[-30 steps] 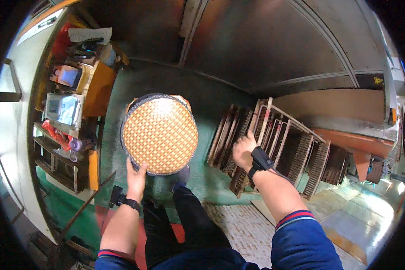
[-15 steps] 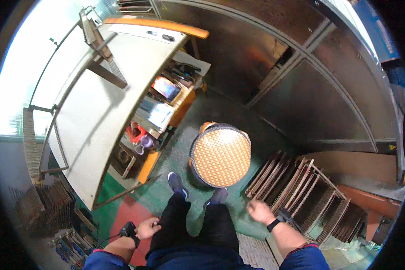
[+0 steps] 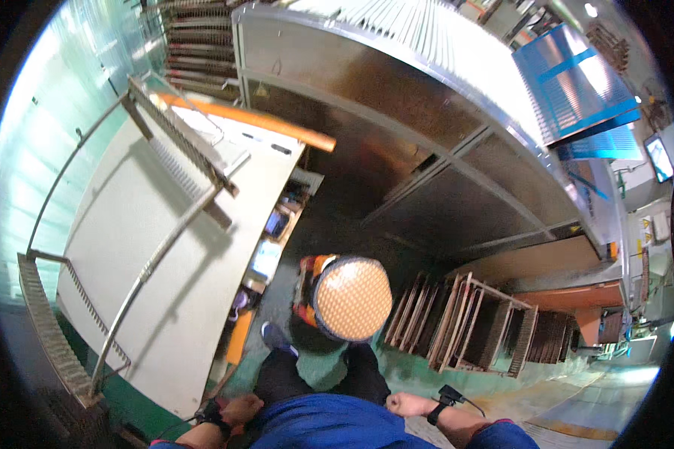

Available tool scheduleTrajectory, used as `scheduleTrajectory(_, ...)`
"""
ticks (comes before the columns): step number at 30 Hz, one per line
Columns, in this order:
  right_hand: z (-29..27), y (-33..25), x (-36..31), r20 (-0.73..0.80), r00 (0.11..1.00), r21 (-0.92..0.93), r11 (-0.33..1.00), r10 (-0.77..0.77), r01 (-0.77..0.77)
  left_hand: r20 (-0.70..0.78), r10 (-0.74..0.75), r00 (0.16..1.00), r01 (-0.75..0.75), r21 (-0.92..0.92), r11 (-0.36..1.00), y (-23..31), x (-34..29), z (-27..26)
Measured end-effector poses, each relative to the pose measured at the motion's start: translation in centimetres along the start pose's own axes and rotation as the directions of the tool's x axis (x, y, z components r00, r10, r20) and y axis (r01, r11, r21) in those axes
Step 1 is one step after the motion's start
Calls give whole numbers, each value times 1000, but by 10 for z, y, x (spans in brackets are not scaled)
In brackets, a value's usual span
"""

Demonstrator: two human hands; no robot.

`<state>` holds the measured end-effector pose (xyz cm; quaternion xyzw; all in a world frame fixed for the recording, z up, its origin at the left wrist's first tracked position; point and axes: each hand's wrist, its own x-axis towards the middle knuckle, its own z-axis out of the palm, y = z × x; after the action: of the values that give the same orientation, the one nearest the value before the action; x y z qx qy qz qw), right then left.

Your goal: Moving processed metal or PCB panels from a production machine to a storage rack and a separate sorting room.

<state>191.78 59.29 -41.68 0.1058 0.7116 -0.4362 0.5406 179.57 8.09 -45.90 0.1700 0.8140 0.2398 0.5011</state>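
My left hand (image 3: 240, 410) hangs at my left hip with the fingers curled and nothing in it, a dark band on the wrist. My right hand (image 3: 406, 405) rests at my right hip, loosely closed and empty, a black watch on the wrist. A round stool (image 3: 352, 298) with a woven tan seat and a dark rim stands on the green floor in front of my feet, well away from both hands. My dark trousers and a blue shoe (image 3: 275, 337) show below it.
A rack of upright brown slatted panels (image 3: 468, 327) stands right of the stool. A large white machine housing (image 3: 153, 262) with metal rails is at the left, cluttered shelves (image 3: 266, 258) beside it. A big grey metal cabinet (image 3: 427, 157) rises behind.
Both hands left the stool seat and the panel rack and dropped to my hips. The view rose and tilted up, so the stool looks smaller and farther away.
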Motion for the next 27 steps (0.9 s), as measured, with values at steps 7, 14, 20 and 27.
scheduleTrajectory(7,-66,-76,-52,236,968,-47,996,89,-80,350,91,932,154,-613,775,47,10,-74)
scheduleTrajectory(14,-188,-86,-14,165,986,-221,975,13,24,50,114,992,-36,-763,646,108,43,-82)
scheduleTrajectory(20,-330,-35,33,240,970,-406,905,-24,123,-145,116,983,-185,-714,675,164,109,-87)
scheduleTrajectory(27,-387,-106,36,453,884,-583,788,115,196,-245,-47,968,-141,-693,707,219,110,-94)
